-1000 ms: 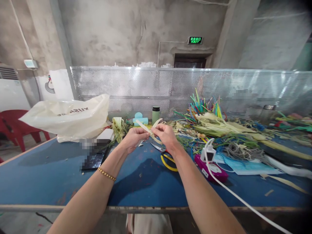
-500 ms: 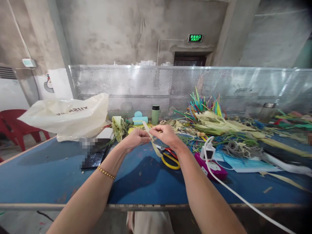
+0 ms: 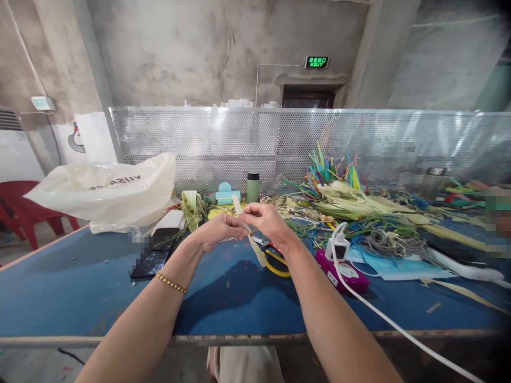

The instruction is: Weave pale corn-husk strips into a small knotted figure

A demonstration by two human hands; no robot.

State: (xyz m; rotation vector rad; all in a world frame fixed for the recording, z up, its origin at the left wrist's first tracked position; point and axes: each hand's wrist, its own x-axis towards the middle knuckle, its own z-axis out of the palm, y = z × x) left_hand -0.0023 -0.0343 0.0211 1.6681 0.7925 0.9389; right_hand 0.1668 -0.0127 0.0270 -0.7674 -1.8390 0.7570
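Observation:
Between my two hands is a pale, flat strip (image 3: 258, 252) that looks like dried husk. One end points up past the fingers, and the other hangs down toward the table. My left hand (image 3: 221, 232) pinches it from the left, thumb and fingers together. From the right, my right hand (image 3: 266, 221) grips it with thumb and forefinger, close against the left fingertips. Just below and behind the strip lie scissors with yellow handles (image 3: 277, 266), and a red-handled tool (image 3: 276, 248) beside them, partly covered by my right wrist.
A purple power block (image 3: 346, 272) with a white charger and cord sits right. Beyond it are tangled cords (image 3: 389, 239), husks (image 3: 351, 201) and coloured stems (image 3: 331, 169). A green bottle (image 3: 253, 187) stands at the back. At left are a phone (image 3: 154, 260) and a plastic bag (image 3: 107, 194).
Both hands keep hold of the strip; its lower end has swung slightly and hangs a little lower. The whole view has shifted slightly.

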